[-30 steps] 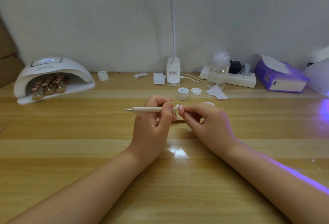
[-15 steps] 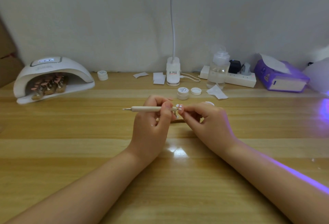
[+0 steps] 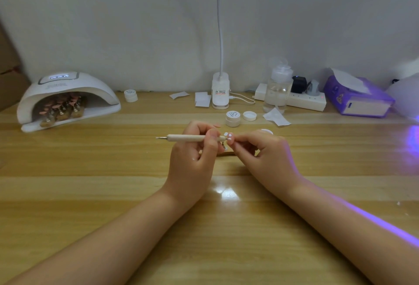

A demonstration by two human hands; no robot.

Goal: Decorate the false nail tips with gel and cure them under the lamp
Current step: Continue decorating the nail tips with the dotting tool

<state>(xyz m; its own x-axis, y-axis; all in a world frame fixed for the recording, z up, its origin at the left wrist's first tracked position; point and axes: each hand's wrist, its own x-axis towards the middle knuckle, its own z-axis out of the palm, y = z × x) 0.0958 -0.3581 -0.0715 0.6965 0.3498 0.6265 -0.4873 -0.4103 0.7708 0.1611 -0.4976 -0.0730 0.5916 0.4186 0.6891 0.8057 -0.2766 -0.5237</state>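
We see left hand (image 3: pixel 192 155) above table (image 3: pixel 90 194) centre, fingers curled, gripping wooden tool (image 3: pixel 192 137) level. Right hand (image 3: pixel 265 155) pinches nail tip (image 3: pixel 229 136), touching tool end. Forearms lie low.

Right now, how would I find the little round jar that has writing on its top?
Start at the white clip lamp standing in the middle at the back of the wooden table. Just in front of it, slightly right, sits the small white jar. Unlike the loose white cap beside it, it is taller and has a printed label on its lid.
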